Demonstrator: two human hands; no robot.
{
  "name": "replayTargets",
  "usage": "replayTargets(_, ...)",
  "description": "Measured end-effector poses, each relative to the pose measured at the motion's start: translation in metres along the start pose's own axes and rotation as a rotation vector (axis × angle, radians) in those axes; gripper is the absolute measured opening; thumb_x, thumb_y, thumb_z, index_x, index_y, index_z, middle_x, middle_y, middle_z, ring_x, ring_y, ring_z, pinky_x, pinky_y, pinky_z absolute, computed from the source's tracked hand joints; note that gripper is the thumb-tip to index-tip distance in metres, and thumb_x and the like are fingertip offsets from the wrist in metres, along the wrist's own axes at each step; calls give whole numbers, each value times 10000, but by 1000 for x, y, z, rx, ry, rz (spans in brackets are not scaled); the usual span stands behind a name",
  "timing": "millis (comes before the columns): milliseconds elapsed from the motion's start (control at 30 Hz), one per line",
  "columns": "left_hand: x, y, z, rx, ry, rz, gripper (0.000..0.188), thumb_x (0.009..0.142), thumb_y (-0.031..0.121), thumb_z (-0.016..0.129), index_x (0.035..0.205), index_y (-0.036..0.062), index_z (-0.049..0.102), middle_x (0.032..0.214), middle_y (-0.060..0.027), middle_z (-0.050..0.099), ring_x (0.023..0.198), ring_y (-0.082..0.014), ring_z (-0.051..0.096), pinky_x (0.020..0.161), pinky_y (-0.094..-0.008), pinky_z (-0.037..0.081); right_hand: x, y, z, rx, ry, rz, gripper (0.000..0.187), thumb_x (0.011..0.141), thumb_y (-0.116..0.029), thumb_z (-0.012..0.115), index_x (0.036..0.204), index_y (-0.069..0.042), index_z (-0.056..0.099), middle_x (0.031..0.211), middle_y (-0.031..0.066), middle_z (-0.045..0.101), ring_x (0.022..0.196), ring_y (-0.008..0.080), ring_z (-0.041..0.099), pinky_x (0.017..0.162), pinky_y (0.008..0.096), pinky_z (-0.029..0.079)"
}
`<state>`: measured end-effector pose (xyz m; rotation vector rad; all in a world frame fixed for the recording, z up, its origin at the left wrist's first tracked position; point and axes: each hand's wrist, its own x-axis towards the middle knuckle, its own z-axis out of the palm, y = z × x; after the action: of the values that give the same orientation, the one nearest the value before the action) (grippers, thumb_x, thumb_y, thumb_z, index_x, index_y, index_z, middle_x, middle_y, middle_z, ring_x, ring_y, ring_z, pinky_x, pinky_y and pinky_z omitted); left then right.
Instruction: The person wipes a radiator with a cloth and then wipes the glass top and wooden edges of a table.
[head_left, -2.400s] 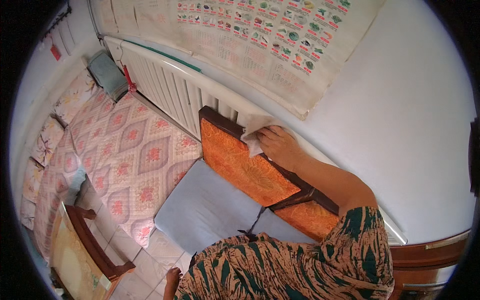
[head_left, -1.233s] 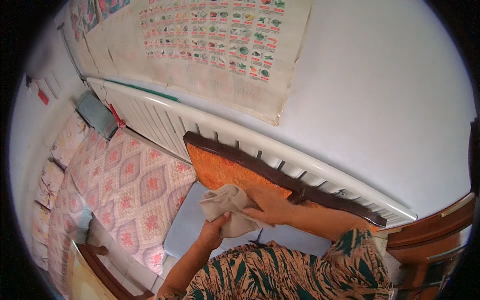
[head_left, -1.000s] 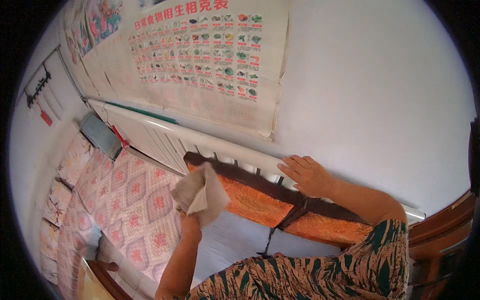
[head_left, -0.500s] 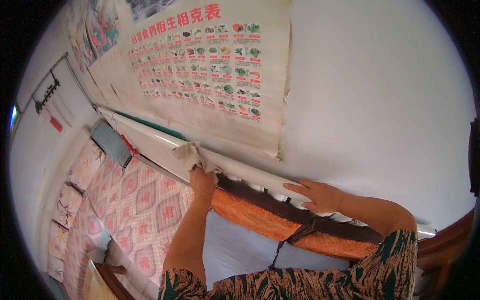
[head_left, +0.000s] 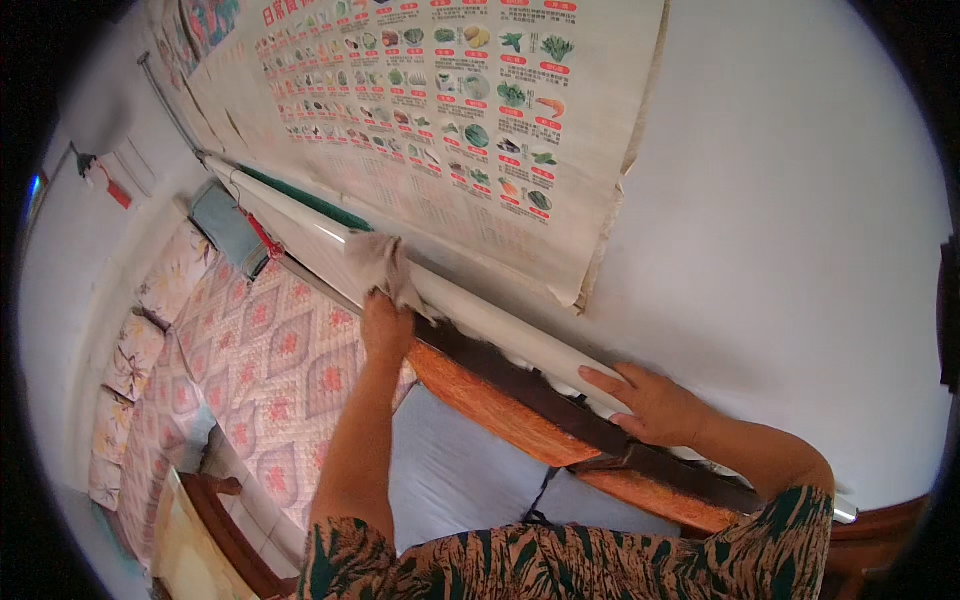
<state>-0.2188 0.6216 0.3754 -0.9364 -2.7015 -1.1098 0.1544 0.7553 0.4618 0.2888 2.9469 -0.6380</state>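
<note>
Soft, even daylight fills the room, with no hard shadows and no obvious single source. The pale plastered wall (head_left: 800, 220) is the brightest area and looks slightly washed out toward the right. A faint soft shadow lies under the white rounded headboard rail (head_left: 520, 335), darkening the dark wooden frame edge (head_left: 560, 405) below it. Strong fisheye bending curves the rail and the large printed paper wall chart (head_left: 450, 130) (straight edges bow most near the rim), and a black vignette rings the picture. The centre is fairly sharp; the patterned pink quilted bedspread (head_left: 270, 370) softens toward the left edge.
</note>
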Motion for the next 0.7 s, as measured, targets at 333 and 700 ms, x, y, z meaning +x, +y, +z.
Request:
replayTargets(333, 123, -90, -37, 3, 174, 194, 385, 805, 138, 583, 1125, -74, 549, 1061, -268, 615, 1013, -430, 577, 876, -463, 453, 7, -14, -4, -26, 43, -54, 770, 849, -181, 633, 1497, -242, 220, 1071, 222, 490, 954, 388, 564, 849, 451, 492)
replayTargets(700, -65, -8, 47, -877, -10, -82, 445, 876, 41, 401, 1314, -18, 453, 1238, -122, 543, 1116, -242, 516, 966, -350, 411, -1, -2, -11, -20, 24, -11, 763, 862, -181, 626, 1500, -241, 211, 1070, 223, 494, 926, 396, 560, 839, 472, 481)
